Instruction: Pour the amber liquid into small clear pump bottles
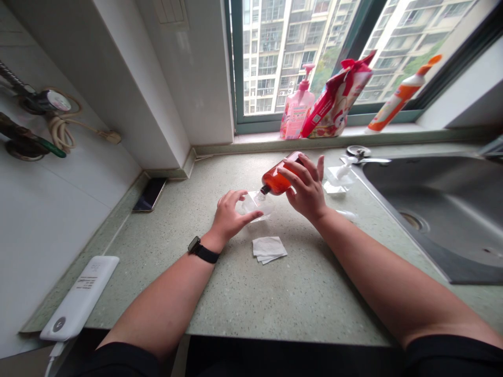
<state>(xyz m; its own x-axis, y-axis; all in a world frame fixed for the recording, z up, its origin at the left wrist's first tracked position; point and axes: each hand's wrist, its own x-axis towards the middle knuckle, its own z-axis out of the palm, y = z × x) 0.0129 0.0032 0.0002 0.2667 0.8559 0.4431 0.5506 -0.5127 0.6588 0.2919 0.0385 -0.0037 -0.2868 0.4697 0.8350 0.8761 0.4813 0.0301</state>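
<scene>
My right hand (306,188) is wrapped round an amber bottle (275,179), tilted with its dark neck pointing down to the left. Under that neck stands a clear plastic container (257,208) on the counter, its threaded mouth close against the bottle's neck. My left hand (231,214) curves round the clear container, thumb in front and fingers behind, steadying it. Whether liquid is flowing cannot be made out. A folded white tissue (269,248) lies on the counter just in front of the container.
A clear pump top (341,175) stands right of my right hand, near the metal sink (432,209). On the sill are a pink pump bottle (297,110), a red bag (338,99) and an orange-white bottle (401,99). A phone (150,194) and white power bank (80,297) lie left.
</scene>
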